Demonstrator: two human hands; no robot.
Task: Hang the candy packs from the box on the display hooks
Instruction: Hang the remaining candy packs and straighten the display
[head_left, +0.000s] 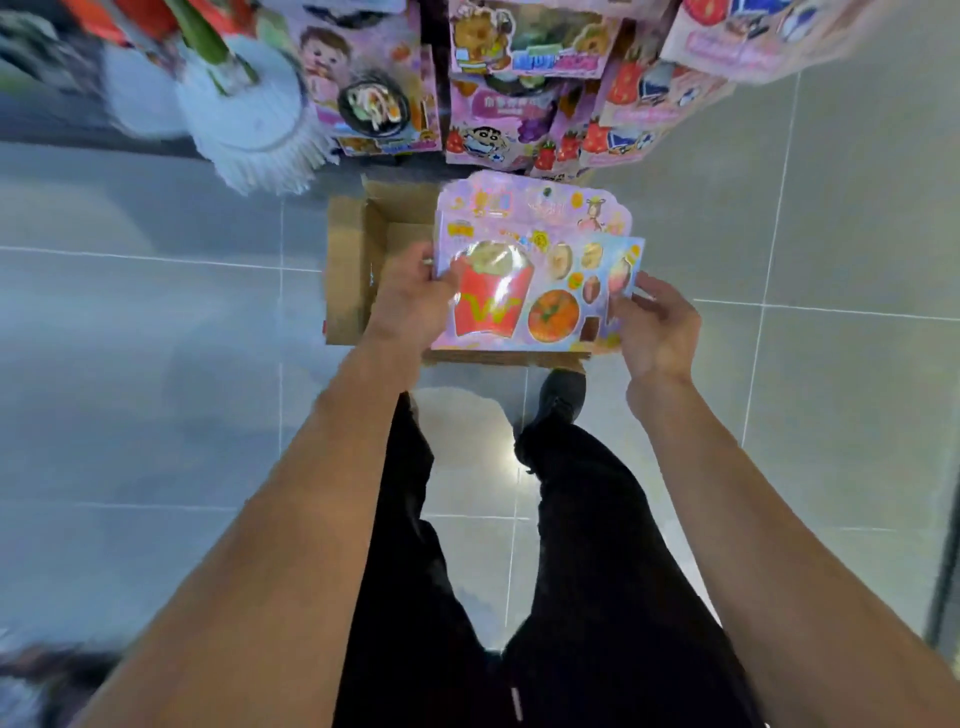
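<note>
Head view, looking steeply down. Both hands hold one candy pack (535, 270) above an open cardboard box (358, 244) that stands on the grey tiled floor (156, 364). The pack is a pink backing card with a shaped top edge; its clear blisters show a red fries carton, an orange round sweet and several smaller pieces. The left hand (410, 296) grips the pack's left edge, thumb on the front face and fingers curled behind. The right hand (657, 322) pinches the pack's lower right corner between thumb and fingertips. The pack faces the camera, nearly flat, and covers most of the box's right part; only the box's left wall, a far flap and a strip of its near edge show.

Farther off, at the top of the view, other pink candy packs (524, 47) hang in overlapping rows on the display; the hooks themselves cannot be made out. To the far left stands a white bristled brush head (254, 119) on a green handle. Below the box appear black trousers (571, 545) and one black shoe (561, 395) on the floor.
</note>
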